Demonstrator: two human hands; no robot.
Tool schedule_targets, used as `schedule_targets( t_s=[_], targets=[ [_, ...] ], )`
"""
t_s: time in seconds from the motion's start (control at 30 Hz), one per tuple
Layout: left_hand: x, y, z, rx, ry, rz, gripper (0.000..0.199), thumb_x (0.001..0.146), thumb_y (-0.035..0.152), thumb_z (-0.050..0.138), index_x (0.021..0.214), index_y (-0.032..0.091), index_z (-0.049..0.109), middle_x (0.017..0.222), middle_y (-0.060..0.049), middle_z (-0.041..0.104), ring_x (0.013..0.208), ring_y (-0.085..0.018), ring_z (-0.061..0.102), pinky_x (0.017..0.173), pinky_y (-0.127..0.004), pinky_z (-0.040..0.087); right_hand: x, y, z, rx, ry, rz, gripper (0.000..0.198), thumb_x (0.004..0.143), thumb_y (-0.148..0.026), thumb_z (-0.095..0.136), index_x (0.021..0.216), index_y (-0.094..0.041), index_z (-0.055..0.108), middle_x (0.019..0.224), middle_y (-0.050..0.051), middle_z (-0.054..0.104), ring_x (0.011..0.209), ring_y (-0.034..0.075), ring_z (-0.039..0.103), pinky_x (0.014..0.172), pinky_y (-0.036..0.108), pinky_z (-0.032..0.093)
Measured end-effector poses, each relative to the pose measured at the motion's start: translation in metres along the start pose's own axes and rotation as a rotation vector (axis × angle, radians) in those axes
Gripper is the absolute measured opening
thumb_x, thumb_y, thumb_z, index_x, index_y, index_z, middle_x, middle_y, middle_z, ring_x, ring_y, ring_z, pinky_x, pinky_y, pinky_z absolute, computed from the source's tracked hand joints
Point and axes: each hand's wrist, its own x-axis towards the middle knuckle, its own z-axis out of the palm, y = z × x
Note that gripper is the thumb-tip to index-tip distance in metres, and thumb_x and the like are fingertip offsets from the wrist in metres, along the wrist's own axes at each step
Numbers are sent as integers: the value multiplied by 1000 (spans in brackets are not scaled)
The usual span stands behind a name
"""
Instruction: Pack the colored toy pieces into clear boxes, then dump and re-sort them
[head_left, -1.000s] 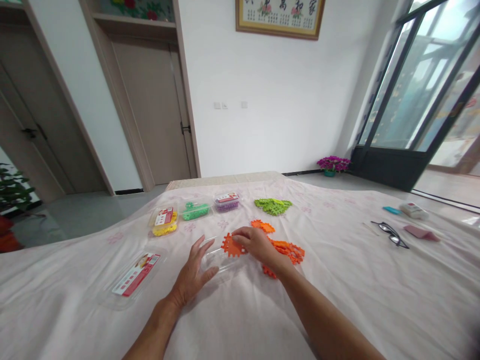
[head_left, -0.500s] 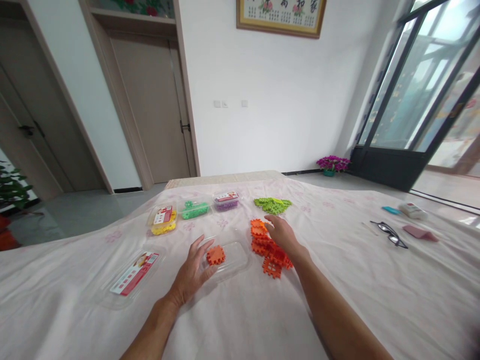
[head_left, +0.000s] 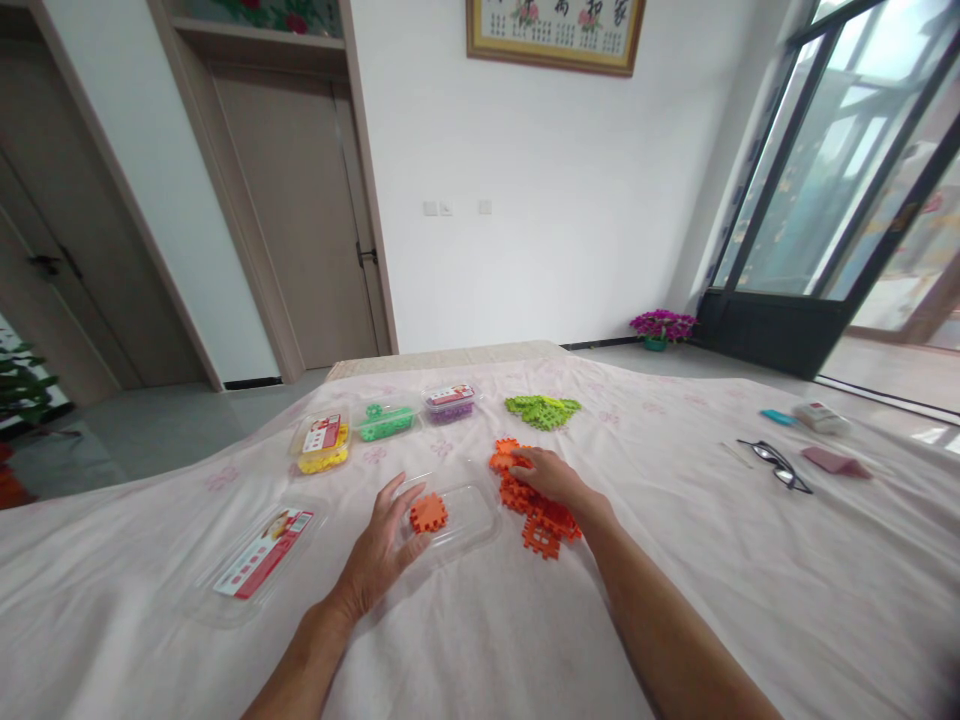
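Observation:
My left hand (head_left: 381,535) spans the left end of a clear plastic box (head_left: 476,520), thumb at the near rim and fingers at the far rim. Inside that box lies one orange notched square building piece (head_left: 429,513). At the far end of a loose pile of orange building pieces (head_left: 541,535), my right hand (head_left: 547,474) has its fingertips closed on an orange piece (head_left: 505,453). The hand covers part of the pile. To the left, a clear lid (head_left: 262,560) with a red and white label lies flat on the cloth.
Behind stand boxes with yellow pieces (head_left: 322,445), green pieces (head_left: 386,422) and purple pieces (head_left: 450,402). A light green heap (head_left: 543,410) lies beyond the orange pile. Eyeglasses (head_left: 776,465), a pink cloth (head_left: 836,461) and a white packet (head_left: 821,417) lie on the right.
My right hand has come down onto the far end of the orange pile, and the piece there has shifted slightly left. My left hand keeps its place at the box.

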Motion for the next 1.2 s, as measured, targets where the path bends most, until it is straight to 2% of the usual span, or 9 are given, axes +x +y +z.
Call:
schedule_targets(
  t_s=[0.23, 0.4, 0.53, 0.7, 0.87, 0.97, 1.03, 1.13, 1.2],
  targets=[
    [1, -1, 0, -14, -11, -12, 67, 89, 64, 52, 144, 25, 48, 158, -14, 25, 148, -33, 28, 119, -54, 30, -8, -26, -10, -138, 11, 102, 33, 94, -45, 52, 108, -23, 72, 114, 12, 71, 105, 26, 64, 81, 30, 42],
    [0, -2, 0, -17, -13, -8, 66, 90, 63, 52, 144, 26, 48, 159, -13, 25, 149, -33, 27, 120, -55, 27, -13, -37, -12, -179, 11, -18, 42, 94, -52, 52, 120, -24, 68, 122, 12, 67, 113, 28, 59, 89, 32, 40],
    [0, -3, 0, -2, -18, -7, 65, 90, 62, 52, 145, 27, 47, 160, -12, 24, 149, -33, 26, 120, -54, 28, -13, -37, -14, -172, -43, -60, 37, 91, -50, 58, 116, -26, 72, 120, 10, 68, 113, 27, 59, 87, 30, 40],
    [-1, -4, 1, 2, -7, -3, 64, 91, 61, 52, 145, 26, 48, 159, -13, 25, 149, -33, 27, 120, -53, 30, -12, -41, -15, -194, -41, -12, 33, 97, -45, 49, 105, -24, 73, 111, 10, 72, 101, 25, 65, 78, 29, 40],
    [0, -4, 0, -1, 1, 0, 64, 90, 61, 54, 144, 27, 49, 159, -13, 27, 148, -33, 30, 119, -54, 30, -8, -34, -12, -206, 64, 103, 39, 101, -36, 36, 96, -19, 70, 102, 14, 73, 91, 25, 67, 73, 31, 39],
    [0, -4, 1, -6, -12, -4, 65, 90, 61, 53, 145, 27, 47, 160, -13, 25, 148, -33, 28, 120, -54, 29, -4, -33, -14, -36, 197, 113, 39, 99, -37, 37, 83, -19, 68, 87, 9, 72, 81, 21, 64, 69, 29, 38],
    [-1, -4, 1, -9, -14, -9, 64, 90, 60, 53, 145, 26, 47, 160, -12, 24, 149, -32, 27, 120, -54, 29, -4, -39, -17, 199, 244, 80, 38, 96, -36, 38, 72, -19, 63, 73, 5, 67, 71, 18, 60, 64, 27, 38],
    [-1, -1, 0, -16, -12, -24, 62, 91, 59, 52, 145, 28, 47, 160, -11, 23, 149, -31, 27, 120, -53, 29, -9, -57, -22, 619, 117, -49, 37, 93, -39, 40, 66, -19, 55, 63, 1, 60, 60, 15, 55, 58, 25, 39],
    [-1, 1, 0, -17, -9, -32, 61, 92, 58, 52, 145, 29, 47, 161, -10, 23, 149, -32, 27, 120, -53, 29, -14, -69, -23, 744, -23, -116, 38, 92, -43, 43, 65, -19, 55, 62, 0, 59, 57, 13, 52, 54, 24, 38]
  ],
)
